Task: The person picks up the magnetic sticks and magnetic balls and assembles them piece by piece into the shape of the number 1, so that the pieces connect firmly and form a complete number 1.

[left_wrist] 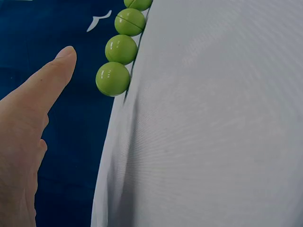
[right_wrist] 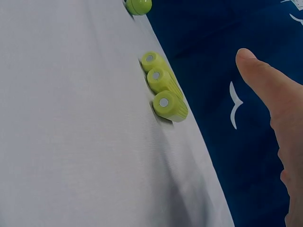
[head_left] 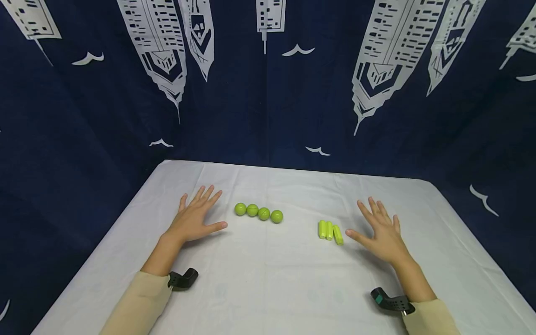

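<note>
Several shiny green balls point(head_left: 264, 213) lie in a row on the white cloth; in the left wrist view thin seams run around some of them, such as this green ball point(left_wrist: 129, 21). Three short yellow-green rods point(head_left: 329, 230) lie side by side to the right, the rightmost slightly tilted. Each ribbed rod point(right_wrist: 170, 106) shows a grey disc in its end. My left hand point(head_left: 193, 218) is spread, left of the balls and apart from them. My right hand point(head_left: 383, 235) is also spread, its thumb nearest the rods without gripping them. Both hands hold nothing.
A white cloth covers the table point(head_left: 268, 288), whose far edge meets a dark blue curtain point(head_left: 268, 116) printed with white buildings and birds. Black wrist devices sit at the left cuff point(head_left: 183, 279) and right cuff point(head_left: 391, 301).
</note>
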The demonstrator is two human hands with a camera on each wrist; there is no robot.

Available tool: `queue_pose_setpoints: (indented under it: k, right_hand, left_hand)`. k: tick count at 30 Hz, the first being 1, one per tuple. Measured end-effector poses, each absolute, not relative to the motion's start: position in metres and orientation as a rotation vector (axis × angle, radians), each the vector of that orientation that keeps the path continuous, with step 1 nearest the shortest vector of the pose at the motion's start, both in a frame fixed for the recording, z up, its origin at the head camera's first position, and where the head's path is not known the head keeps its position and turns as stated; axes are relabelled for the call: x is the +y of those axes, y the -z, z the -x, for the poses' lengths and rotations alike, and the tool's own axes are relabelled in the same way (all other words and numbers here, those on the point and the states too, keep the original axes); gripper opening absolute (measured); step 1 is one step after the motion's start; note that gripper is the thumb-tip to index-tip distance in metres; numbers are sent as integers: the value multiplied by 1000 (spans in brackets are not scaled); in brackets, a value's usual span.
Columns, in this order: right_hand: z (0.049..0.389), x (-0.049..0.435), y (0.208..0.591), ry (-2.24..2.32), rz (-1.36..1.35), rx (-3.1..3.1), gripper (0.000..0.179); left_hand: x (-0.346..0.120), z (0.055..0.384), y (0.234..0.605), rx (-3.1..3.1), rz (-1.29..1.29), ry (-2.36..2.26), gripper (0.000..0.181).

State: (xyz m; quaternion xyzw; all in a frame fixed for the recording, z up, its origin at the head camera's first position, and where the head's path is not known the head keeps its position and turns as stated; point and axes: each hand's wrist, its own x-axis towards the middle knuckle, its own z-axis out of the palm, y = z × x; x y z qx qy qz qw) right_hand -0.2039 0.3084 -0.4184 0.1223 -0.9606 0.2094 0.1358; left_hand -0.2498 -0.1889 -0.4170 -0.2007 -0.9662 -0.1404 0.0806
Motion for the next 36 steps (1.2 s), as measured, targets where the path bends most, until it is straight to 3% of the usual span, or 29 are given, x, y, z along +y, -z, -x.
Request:
queue_pose_setpoints:
  k: [19,36]
  right_hand:
    - [206,295,418,-689,-443,-2792,83]
    - [207,289,427,-1017,-401,-2906,77]
  left_hand:
    - [-190,252,421,-2879,607,440,93]
    - [-162,267,435,-2853,650,677,86]
